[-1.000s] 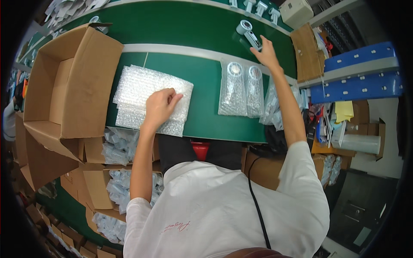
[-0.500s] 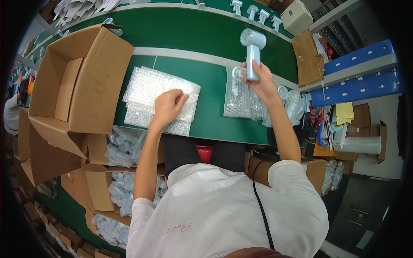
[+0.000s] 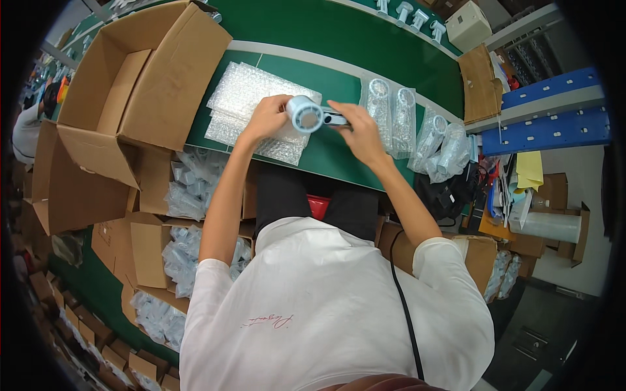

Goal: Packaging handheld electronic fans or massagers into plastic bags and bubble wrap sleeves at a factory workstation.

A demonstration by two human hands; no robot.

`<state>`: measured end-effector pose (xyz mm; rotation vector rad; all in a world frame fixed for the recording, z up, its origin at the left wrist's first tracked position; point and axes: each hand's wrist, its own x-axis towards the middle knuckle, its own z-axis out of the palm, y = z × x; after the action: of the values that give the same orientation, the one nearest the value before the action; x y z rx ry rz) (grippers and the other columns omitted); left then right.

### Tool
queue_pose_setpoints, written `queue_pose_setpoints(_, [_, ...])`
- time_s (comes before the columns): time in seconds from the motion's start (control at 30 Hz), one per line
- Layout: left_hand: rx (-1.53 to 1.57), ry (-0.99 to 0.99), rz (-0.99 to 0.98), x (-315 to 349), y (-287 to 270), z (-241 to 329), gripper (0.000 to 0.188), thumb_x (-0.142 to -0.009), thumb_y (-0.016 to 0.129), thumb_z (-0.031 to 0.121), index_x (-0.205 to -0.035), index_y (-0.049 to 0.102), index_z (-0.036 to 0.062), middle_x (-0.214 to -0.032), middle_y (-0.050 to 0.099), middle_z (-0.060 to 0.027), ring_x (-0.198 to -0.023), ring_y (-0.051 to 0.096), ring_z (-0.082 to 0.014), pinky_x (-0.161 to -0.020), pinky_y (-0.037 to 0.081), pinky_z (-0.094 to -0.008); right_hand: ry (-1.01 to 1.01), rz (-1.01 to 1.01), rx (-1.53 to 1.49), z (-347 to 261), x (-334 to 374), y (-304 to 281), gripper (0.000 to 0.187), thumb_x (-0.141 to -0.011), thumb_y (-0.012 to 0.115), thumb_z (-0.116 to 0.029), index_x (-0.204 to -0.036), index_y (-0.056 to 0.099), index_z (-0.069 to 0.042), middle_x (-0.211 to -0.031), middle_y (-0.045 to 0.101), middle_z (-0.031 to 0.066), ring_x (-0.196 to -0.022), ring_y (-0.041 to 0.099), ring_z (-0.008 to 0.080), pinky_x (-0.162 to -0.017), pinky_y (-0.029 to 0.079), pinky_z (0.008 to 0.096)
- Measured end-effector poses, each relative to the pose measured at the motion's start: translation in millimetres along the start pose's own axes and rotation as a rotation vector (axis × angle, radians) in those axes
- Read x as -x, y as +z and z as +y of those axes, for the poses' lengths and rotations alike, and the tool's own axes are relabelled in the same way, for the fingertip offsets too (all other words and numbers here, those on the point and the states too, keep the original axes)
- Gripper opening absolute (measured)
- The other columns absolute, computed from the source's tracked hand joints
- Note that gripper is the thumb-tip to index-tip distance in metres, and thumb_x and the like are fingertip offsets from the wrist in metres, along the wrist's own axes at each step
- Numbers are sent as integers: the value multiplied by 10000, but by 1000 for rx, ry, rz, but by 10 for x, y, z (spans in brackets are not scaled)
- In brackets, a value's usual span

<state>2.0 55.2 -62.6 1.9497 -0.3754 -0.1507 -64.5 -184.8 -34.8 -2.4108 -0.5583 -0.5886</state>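
Over the green worktable (image 3: 339, 154), I hold a light-blue handheld device with a round, drum-shaped head (image 3: 305, 116) and a straight handle. Its ringed round end faces up towards me. My right hand (image 3: 360, 133) is closed round the handle, which points right and shows a dark panel. At the left side of the head is my left hand (image 3: 266, 120), its fingers curled against it and partly hidden behind it. Below and behind my left hand lies a stack of bubble-wrap bags (image 3: 241, 98). To the right, similar devices in clear bubble bags (image 3: 404, 120) lie side by side.
A large open cardboard box (image 3: 163, 91) stands at the left. Boxes of bagged pale-blue items (image 3: 182, 257) sit below the table. Several unwrapped devices (image 3: 417, 19) stand at the far edge. Blue rails (image 3: 548, 127) and a black bag (image 3: 438, 195) are at the right.
My right hand has brought the device down and left, from upright to lying sideways. My left hand has lifted from the bubble-wrap stack to the device's head. The view has shifted.
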Motion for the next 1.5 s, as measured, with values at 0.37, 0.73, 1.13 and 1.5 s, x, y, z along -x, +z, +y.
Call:
queue_pose_setpoints(0.37, [179,42,10,-237,-26,-33,169,-882,596,164,-823,634,12,-720,578,-37,-659,507,-148,-588,408,-288,260,-327,22,-82,298,2,562,-919,669,-251,-1418,450,-113,-974,699,173,-765,668,354,-670,508,431])
queue_pose_setpoints(0.73, [-433,870,144,154,713,1674,74,-839,643,63,-847,569,57,-836,522,-74,-698,499,-259,-646,434,-361,713,-33,-502,-610,381,-1289,645,-932,635,-175,-1502,345,-86,-719,646,125,-499,549,221,-495,458,379])
queue_pose_setpoints(1.13, [-243,763,-27,690,1577,1572,112,-815,650,38,-847,543,49,-844,473,-75,-752,457,-242,-702,403,-339,788,60,-68,-824,1213,-1453,758,-905,615,-107,-1556,228,-75,-766,661,168,-559,588,240,-531,453,427])
queue_pose_setpoints(1.5, [-230,782,28,776,1949,1736,122,-835,662,59,-847,541,55,-839,466,-62,-753,448,-233,-712,392,-332,949,388,-400,-763,1646,-1633,664,-973,593,-214,-1541,271,-98,-885,665,120,-546,540,107,-440,420,231])
